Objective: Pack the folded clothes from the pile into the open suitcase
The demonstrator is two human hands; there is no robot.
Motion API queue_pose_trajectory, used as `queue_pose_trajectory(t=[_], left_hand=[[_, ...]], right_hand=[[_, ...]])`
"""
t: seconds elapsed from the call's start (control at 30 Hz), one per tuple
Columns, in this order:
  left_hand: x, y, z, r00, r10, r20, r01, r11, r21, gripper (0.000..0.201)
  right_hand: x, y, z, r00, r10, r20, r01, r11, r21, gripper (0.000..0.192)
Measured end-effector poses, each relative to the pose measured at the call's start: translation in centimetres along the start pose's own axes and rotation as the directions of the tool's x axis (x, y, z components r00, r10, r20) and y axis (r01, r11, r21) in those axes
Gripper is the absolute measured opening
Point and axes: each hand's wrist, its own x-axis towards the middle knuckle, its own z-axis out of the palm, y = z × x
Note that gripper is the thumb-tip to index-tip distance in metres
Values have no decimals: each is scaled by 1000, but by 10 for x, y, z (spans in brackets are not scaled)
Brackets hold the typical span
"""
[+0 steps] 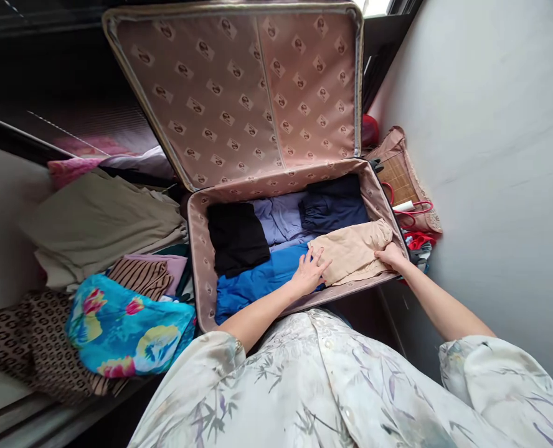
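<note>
A folded beige garment point(351, 249) lies in the front right part of the open suitcase point(202, 267). My left hand point(310, 272) rests with its fingers spread on the garment's left end. At the right end, my right hand point(391, 256) is closed on the beige cloth beside the case wall. Left of it spreads a blue garment point(258, 280), partly under a folded black garment point(236, 236). Behind these lie a lavender garment point(281, 218) and a folded navy garment point(335, 205).
The patterned lid point(239, 87) stands upright behind the case. To the left are piled clothes, including a grey-beige cloth point(103, 211) and a blue floral cloth point(131, 330). On the right, a brownish bag point(400, 174) and red cord point(407, 218) sit by the pale wall point(501, 155).
</note>
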Motion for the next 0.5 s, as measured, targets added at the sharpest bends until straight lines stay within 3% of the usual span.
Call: queue_pose_trajectory(t=[0.1,0.17,0.23,0.33,0.4,0.5], left_hand=[[26,13,13,999,-49,-23,50,999,18,94],[39,17,22,998,-66,-14,66,998,23,108],[48,15,32,996,-81,35,80,996,34,113],[54,3,52,987,-123,106,116,991,68,109],[55,-6,65,985,-137,107,127,987,100,110],[55,-12,75,985,-141,103,126,982,141,113]], right_hand=[[-16,-3,-16,990,-139,-4,136,976,-171,61],[-23,-11,-19,939,-342,34,333,881,-336,79],[-22,-19,-10,878,-450,164,471,751,-462,97],[-7,-24,18,881,-295,369,458,726,-513,118],[3,-22,38,897,-155,414,378,752,-539,108],[11,-22,56,917,-101,387,316,776,-546,90]])
